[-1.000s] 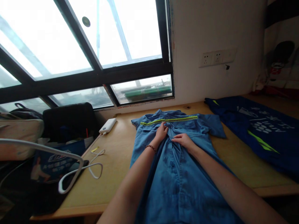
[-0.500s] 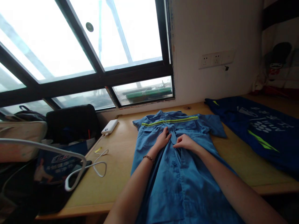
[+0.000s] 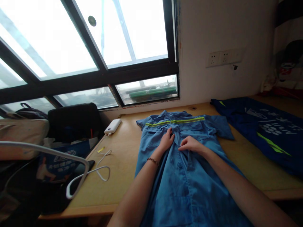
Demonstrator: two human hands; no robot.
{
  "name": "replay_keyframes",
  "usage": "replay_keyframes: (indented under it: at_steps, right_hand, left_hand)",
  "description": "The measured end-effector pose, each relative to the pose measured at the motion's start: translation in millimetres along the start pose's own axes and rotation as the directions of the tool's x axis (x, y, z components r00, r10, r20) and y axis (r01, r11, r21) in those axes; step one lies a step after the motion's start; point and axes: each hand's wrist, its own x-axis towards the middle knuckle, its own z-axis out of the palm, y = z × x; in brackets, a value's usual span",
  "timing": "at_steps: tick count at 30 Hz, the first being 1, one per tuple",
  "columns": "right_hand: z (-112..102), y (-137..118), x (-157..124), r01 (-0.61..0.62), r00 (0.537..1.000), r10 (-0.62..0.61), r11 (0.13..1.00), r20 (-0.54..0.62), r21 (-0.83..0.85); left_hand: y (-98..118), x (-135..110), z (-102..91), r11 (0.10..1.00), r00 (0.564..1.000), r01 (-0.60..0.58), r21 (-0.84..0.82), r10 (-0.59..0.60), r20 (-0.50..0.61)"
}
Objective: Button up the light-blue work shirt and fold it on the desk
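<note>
A light blue short-sleeved work shirt (image 3: 180, 176) with a yellow-green stripe across the chest lies front up on the wooden table (image 3: 118, 176). My left hand (image 3: 167, 140) rests flat on the shirt just left of the button placket, fingers stretched toward the collar. A beaded bracelet circles that wrist. My right hand (image 3: 190, 144) sits on the placket beside it, fingers bent and pinched on the shirt's front edge. Both hands lie just below the stripe.
A dark blue garment (image 3: 262, 132) with white print lies at the right. A white power bank (image 3: 112, 126) with its cable (image 3: 101, 164) sits at the left. Bags (image 3: 71, 121) and a white tube (image 3: 47, 154) crowd the left side. Window and wall sockets (image 3: 223, 57) behind.
Both hands have slid a little down the shirt front, away from the stripe. The right hand's fingers have curled onto the placket. The view shifted slightly.
</note>
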Motion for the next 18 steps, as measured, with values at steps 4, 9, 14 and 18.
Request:
replay_keyframes:
  at_steps: [4,9,14,18]
  right_hand:
    - [-1.1,1.0,-2.4,0.012,1.000,-0.013,0.999,0.028,0.035]
    - [-2.7,-5.9,-4.8,-0.095,0.994,0.107,0.853,0.006,0.513]
    - [-18.1,-0.7,5.4,-0.113,0.930,0.349,0.571,-0.115,0.813]
    - [-27.0,8.0,11.2,-0.095,0.917,0.367,0.577,-0.154,0.811]
  left_hand:
    - [0.4,-0.5,0.2,0.999,1.000,0.001,0.036,-0.002,0.010]
    - [3.4,0.1,-2.0,0.999,0.999,0.041,0.019,-0.040,-0.020]
    - [28.0,-7.5,-8.9,1.000,0.998,0.018,0.000,-0.018,-0.056]
    - [50.7,-18.4,-9.1,0.969,0.958,-0.179,0.168,0.133,0.255]
